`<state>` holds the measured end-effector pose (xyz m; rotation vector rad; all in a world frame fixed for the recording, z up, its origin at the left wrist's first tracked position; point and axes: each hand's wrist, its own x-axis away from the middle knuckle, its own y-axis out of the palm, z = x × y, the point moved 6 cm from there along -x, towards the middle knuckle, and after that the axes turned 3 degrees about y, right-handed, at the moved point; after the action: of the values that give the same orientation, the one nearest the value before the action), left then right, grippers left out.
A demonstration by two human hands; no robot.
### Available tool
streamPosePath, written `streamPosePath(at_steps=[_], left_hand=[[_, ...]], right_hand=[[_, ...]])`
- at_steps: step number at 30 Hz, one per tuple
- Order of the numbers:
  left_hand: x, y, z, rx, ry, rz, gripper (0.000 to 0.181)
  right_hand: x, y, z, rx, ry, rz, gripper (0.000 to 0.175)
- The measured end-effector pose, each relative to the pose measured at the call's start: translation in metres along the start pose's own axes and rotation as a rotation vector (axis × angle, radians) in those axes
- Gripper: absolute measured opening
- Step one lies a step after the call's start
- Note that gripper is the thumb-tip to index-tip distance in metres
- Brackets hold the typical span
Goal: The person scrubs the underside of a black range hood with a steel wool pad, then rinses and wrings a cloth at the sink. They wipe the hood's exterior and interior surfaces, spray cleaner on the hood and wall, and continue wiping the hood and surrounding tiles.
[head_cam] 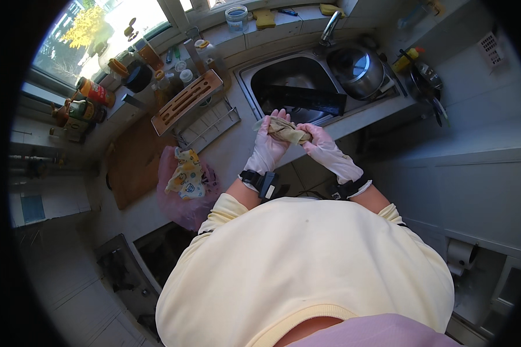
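Observation:
A crumpled beige cloth (288, 131) is between my two hands at the front edge of the sink. My left hand (271, 141), in a thin whitish glove, is palm up with its fingers stretched out, and the cloth lies across the palm. The gloved right hand (323, 145) grips the cloth's other end between thumb and fingers. Just beyond them, a long black glossy panel (306, 99) lies slanted in the left basin of the steel sink (243, 82), its right end on the rim. Its underside is hidden.
A lidded steel pot (358, 71) fills the right basin beside the faucet (330, 28). Left of the sink stand a wood-topped rack (189, 102), a cutting board (134, 160) and a pink plastic bag (169, 186) with a patterned cloth (189, 173). Bottles and jars (97, 91) line the windowsill.

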<state>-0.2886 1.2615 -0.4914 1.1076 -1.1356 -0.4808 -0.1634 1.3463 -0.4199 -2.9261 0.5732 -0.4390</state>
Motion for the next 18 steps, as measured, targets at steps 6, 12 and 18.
streamPosePath(at_steps=[6,12,18], left_hand=[[-0.077,0.000,0.008,0.086,0.057,0.048,0.047],[-0.133,0.018,0.006,-0.051,0.154,0.048,0.051],[-0.153,0.005,0.001,-0.167,0.349,0.209,0.050]], right_hand=[[-0.042,-0.111,0.029,-0.110,0.151,0.184,0.046],[-0.174,-0.310,0.062,-0.429,0.017,0.500,0.038],[-0.368,-0.393,0.063,-0.496,-0.066,0.323,0.055]])
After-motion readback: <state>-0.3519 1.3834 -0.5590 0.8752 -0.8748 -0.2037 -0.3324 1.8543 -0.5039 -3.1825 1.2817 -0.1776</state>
